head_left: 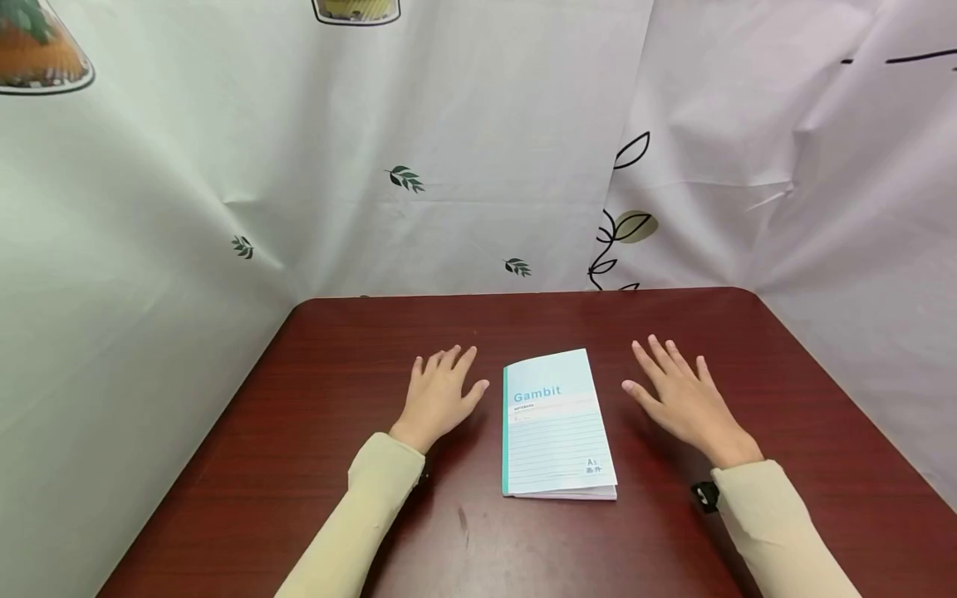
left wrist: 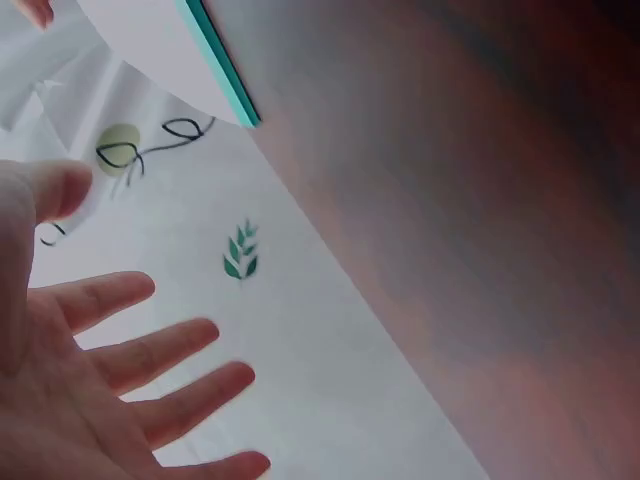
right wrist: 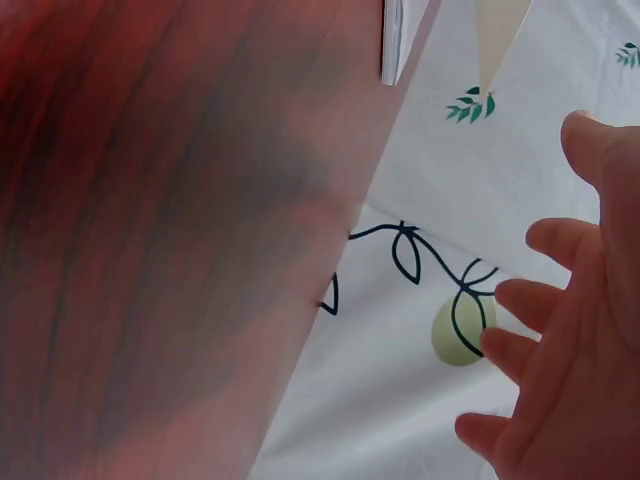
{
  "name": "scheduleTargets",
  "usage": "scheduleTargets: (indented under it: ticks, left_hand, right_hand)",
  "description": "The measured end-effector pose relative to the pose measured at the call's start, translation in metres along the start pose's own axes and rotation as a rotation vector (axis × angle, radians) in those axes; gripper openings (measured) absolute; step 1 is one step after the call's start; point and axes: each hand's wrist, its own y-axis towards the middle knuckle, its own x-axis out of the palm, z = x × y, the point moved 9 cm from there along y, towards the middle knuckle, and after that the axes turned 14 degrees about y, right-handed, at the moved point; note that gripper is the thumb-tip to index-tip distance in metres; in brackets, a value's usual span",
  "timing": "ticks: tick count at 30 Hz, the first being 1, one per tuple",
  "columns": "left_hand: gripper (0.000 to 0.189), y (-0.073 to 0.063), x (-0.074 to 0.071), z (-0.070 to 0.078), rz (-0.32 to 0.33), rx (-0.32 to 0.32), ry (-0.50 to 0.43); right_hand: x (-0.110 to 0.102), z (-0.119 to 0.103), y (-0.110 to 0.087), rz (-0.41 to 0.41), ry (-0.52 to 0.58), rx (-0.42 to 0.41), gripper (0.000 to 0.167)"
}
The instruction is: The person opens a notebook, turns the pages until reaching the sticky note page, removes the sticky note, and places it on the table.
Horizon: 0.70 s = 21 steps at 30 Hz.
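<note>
A pale blue and white notebook (head_left: 559, 432) with a teal spine lies closed on the dark red table, its cover slightly lifted at the lower right corner. My left hand (head_left: 437, 400) is to the left of it, fingers spread and holding nothing. To the right of the notebook is my right hand (head_left: 691, 407), also with spread fingers and nothing in it. Neither hand touches the notebook. In the left wrist view the teal spine edge (left wrist: 222, 65) shows at the top; the right wrist view catches just a corner of the notebook (right wrist: 398, 40).
The wooden table (head_left: 359, 349) has rounded far corners. White cloth (head_left: 478, 124) printed with leaves hangs behind it and along both sides. A small black device (head_left: 705, 497) sits at the right wrist by the cuff.
</note>
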Motion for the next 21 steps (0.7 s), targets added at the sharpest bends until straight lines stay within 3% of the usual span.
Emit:
scheduleTargets:
  ticks: [6,12,17,21]
  left_hand:
    - [0.042,-0.008,-0.018,0.027,0.161,0.118,0.030]
    - [0.035,-0.022,-0.035,0.061,0.278,0.256,0.007]
    - [0.035,-0.034,-0.046,0.091,0.316,0.362,0.027]
    - [0.037,-0.043,-0.048,0.114,0.290,0.444,0.034]
  right_hand:
    - [0.005,-0.004,-0.003,-0.035,0.008,-0.029,0.073]
    - [0.014,-0.011,-0.006,-0.079,0.025,-0.067,0.071]
    - [0.021,-0.015,-0.008,-0.110,0.023,-0.090,0.069]
    - [0.026,-0.015,-0.009,-0.127,0.024,-0.092,0.068]
